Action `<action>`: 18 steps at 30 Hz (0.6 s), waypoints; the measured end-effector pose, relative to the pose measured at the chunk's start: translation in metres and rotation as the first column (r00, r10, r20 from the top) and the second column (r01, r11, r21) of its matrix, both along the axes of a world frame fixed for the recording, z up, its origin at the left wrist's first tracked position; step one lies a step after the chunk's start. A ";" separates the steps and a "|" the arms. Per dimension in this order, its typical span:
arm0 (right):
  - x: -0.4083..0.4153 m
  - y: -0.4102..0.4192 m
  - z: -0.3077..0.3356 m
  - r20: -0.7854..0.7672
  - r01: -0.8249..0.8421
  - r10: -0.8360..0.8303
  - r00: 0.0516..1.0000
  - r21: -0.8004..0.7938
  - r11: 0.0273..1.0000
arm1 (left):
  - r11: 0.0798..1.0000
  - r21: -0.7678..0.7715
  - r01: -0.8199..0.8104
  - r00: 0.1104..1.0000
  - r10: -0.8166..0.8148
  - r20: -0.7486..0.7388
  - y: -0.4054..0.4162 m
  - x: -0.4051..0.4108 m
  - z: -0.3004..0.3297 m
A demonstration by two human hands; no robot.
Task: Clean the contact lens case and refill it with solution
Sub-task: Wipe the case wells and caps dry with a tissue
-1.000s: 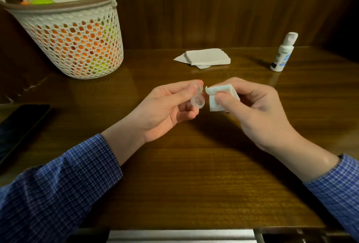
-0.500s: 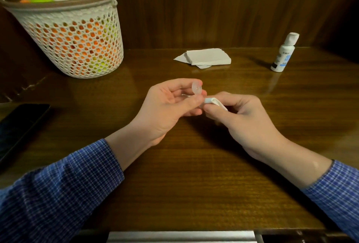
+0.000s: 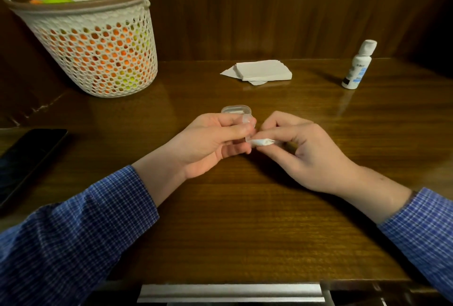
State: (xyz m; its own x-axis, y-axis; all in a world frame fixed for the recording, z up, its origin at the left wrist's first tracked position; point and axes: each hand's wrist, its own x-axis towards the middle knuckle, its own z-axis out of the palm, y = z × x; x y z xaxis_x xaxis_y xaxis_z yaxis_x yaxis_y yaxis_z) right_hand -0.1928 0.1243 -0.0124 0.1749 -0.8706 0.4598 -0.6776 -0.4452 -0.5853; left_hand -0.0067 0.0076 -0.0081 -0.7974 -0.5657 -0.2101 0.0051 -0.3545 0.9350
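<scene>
Held in the left hand's (image 3: 210,139) pinching fingers at the table's centre, the small clear plastic lens case (image 3: 237,111) has turned upward, and the right hand (image 3: 304,149) now presses its pinched, twisted white tissue (image 3: 263,142) against it, so wiping continues.

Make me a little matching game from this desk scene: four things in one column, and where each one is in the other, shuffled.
Things:
1. contact lens case
2. solution bottle
3. basket
4. stack of tissues

Places:
A. far left of the table
B. far right of the table
C. held in the left hand
D. far middle of the table

Pairs: 1-C, 2-B, 3-A, 4-D
</scene>
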 end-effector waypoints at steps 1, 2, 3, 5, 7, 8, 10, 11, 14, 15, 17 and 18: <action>-0.003 -0.001 0.000 -0.064 -0.024 0.021 0.998 -0.039 0.999 | 1.000 -0.003 0.026 1.000 -0.026 0.005 -0.001 0.001 0.000; -0.006 -0.002 0.000 -0.127 -0.041 0.032 0.991 -0.073 0.996 | 0.999 -0.004 0.044 0.999 -0.044 0.009 -0.001 0.002 0.000; -0.009 -0.003 0.001 -0.185 -0.049 0.029 0.982 -0.103 0.993 | 0.998 0.000 0.057 0.998 -0.057 0.012 -0.002 0.002 0.001; -0.013 -0.005 0.001 -0.279 -0.046 0.001 0.960 -0.158 0.986 | 0.997 0.014 0.077 0.997 -0.077 0.015 -0.003 0.002 0.002; -0.013 -0.006 0.001 -0.330 -0.047 -0.027 0.943 -0.214 0.976 | 0.995 0.032 0.090 0.996 -0.091 0.010 -0.004 0.002 0.003; -0.013 -0.006 0.001 -0.343 -0.050 -0.036 0.939 -0.241 0.969 | 0.995 0.046 0.092 0.996 -0.092 0.007 -0.004 0.002 0.004; -0.012 -0.006 0.000 -0.332 -0.049 -0.045 0.942 -0.268 0.962 | 0.993 0.072 0.089 0.996 -0.089 -0.003 -0.004 0.002 0.003; -0.010 -0.005 0.001 -0.307 -0.038 -0.046 0.951 -0.263 0.964 | 0.993 0.080 0.086 0.996 -0.085 -0.011 -0.005 0.001 0.003; -0.002 -0.003 0.000 -0.225 0.021 -0.076 0.971 -0.237 0.971 | 0.992 0.097 0.075 0.997 -0.072 -0.034 -0.003 0.000 0.002; 0.001 -0.003 0.000 -0.190 0.042 -0.087 0.978 -0.229 0.973 | 0.994 0.092 0.066 0.997 -0.062 -0.042 -0.002 -0.001 0.002; 0.003 -0.003 0.002 -0.069 0.098 -0.114 0.991 -0.195 0.976 | 1.000 -0.004 0.009 0.999 -0.009 -0.040 0.000 -0.004 0.003; 0.002 -0.003 0.004 0.011 0.136 -0.136 0.991 -0.157 0.978 | 0.992 -0.120 -0.046 0.999 0.044 -0.025 0.001 -0.004 0.002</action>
State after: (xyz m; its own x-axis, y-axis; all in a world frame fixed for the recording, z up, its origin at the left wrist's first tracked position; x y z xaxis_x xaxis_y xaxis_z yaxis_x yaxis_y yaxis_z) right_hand -0.1907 0.1215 -0.0081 0.0596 -0.8034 0.5925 -0.7378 -0.4353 -0.5160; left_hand -0.0105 0.0090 -0.0057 -0.7743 -0.6212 -0.1205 0.0402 -0.2383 0.9704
